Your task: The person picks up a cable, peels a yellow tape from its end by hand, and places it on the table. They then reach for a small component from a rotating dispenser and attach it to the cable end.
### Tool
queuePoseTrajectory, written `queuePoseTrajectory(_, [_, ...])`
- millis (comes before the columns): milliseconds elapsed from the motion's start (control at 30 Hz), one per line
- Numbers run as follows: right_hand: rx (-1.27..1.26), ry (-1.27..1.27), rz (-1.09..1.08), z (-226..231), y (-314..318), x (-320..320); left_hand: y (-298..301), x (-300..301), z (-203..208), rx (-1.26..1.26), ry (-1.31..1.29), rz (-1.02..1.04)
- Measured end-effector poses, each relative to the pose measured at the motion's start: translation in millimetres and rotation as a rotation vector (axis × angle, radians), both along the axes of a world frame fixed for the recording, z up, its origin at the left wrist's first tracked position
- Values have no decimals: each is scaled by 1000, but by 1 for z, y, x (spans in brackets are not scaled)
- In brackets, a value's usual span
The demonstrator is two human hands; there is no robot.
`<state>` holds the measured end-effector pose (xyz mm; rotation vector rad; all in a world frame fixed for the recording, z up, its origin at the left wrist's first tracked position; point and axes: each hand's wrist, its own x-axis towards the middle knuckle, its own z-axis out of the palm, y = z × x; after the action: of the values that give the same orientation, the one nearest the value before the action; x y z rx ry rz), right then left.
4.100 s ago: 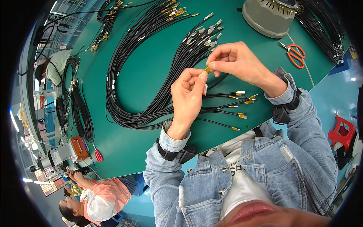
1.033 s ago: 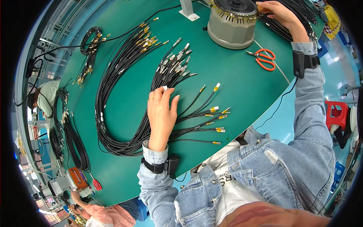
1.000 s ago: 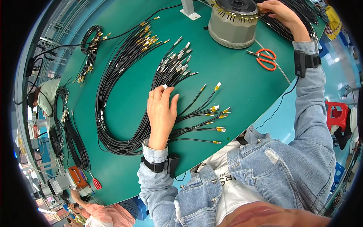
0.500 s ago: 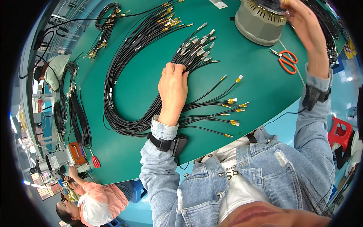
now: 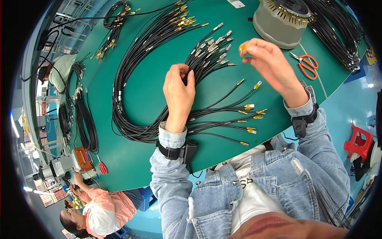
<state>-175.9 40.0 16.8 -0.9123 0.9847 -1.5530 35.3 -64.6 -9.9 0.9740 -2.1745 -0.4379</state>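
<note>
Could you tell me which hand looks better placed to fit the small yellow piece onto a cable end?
Probably the right hand: its fingertips pinch the small yellow piece above the table, while the left hand rests on the black cable bundle.

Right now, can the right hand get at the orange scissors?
Probably yes: the scissors lie in the open on the mat, just beside the right hand. Its fingers already pinch a small yellow piece.

Your left hand (image 5: 179,93) rests on the green bench (image 5: 151,167), its fingers (image 5: 184,73) curled around black cables (image 5: 131,99) just below their metal-tipped ends. Your right hand (image 5: 270,65) is raised above the bench, pinching a small yellow connector (image 5: 242,47) at the fingertips. Orange scissors (image 5: 307,65) lie near a grey round container (image 5: 282,20) beyond it.
</note>
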Motion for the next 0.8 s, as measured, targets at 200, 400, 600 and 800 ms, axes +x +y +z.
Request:
queuePoseTrajectory(200, [16, 0, 23, -1, -2, 3, -9, -1, -1, 86, -46, -86])
queuePoseTrajectory(400, [44, -9, 13, -2, -2, 7, -14, -10, 5, 441, 146, -76])
queuePoseTrajectory(600, [43, -71, -18, 0, 2, 22, 2, -34, 27, 598, 222, -258])
queuePoseTrajectory(800, [14, -57, -128, -2, 6, 44, 23, -26, 36, 782, 379, -271])
